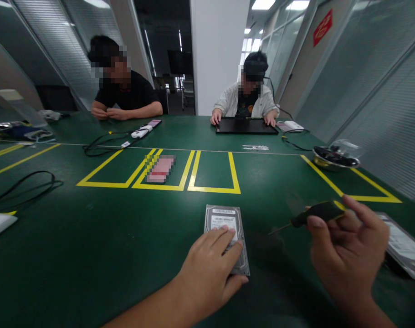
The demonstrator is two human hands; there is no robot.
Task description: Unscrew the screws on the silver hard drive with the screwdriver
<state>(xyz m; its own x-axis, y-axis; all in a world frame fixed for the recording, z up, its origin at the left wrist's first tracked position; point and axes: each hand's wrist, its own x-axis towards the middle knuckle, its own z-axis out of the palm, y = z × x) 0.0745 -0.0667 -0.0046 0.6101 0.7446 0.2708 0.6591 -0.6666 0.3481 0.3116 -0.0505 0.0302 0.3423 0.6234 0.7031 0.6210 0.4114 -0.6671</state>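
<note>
A hard drive [240, 223] with a white label lies in front of me on the green table. My left hand [210, 264] holds it from above, fingers over the label and thumb at the near right corner. My right hand [347, 246] is closed around the dark handle of a screwdriver [316, 214] with a yellow-marked end. Its thin shaft points left toward the drive, with the tip apart from it. Beyond that hand, at the right edge, lies a second hard drive [407, 246], partly hidden by the hand.
Yellow tape outlines [214, 189] mark the table, with a pinkish blurred item [161, 168] in one. A metal bowl of dark things [335, 157] stands at right. Across sit two people, one holding a black flat panel [246, 126]. Cables [105, 145] and a white device [0, 225] lie left.
</note>
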